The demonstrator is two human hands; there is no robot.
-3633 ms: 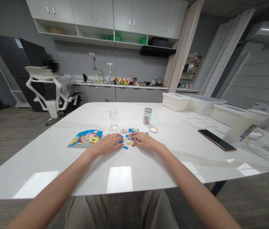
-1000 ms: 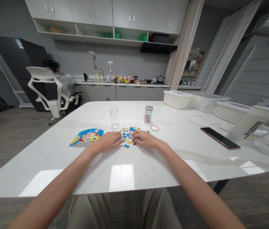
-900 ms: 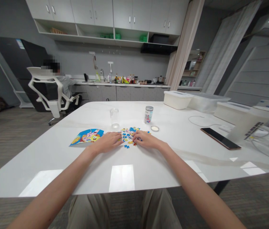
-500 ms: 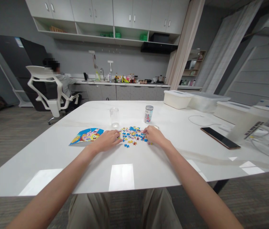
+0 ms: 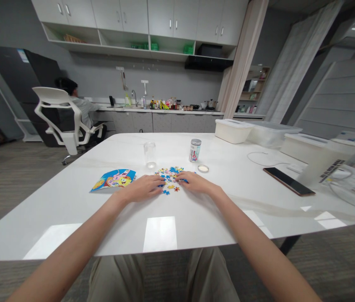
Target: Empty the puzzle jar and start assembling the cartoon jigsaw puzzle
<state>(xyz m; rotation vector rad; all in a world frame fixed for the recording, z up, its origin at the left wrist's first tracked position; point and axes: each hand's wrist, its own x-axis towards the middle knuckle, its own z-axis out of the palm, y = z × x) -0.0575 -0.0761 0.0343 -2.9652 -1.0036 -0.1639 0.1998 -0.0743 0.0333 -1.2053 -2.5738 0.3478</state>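
A pile of small colourful puzzle pieces point(image 5: 171, 171) lies on the white table. My left hand point(image 5: 146, 187) rests at the pile's left edge, fingers apart and touching pieces. My right hand point(image 5: 194, 182) reaches over the pile's right side, its fingers spread on the pieces. Left of my left hand is a folded picture sheet point(image 5: 114, 179) with cartoon figures. Behind the pile stand a clear jar point(image 5: 150, 154) and a printed can point(image 5: 195, 151) with a silver lid. A round lid point(image 5: 203, 168) lies flat beyond my right hand.
On the right of the table point(image 5: 196, 222) are a dark phone point(image 5: 288, 181), a white cylinder point(image 5: 330, 165), cables and plastic boxes point(image 5: 234, 131). A person sits on a white office chair point(image 5: 58, 113) at the back left, near the kitchen counter.
Both hands have moved inward over the pile, my right hand farther left, uncovering the round lid. The pile is narrower and more gathered. The camera view has shifted slightly.
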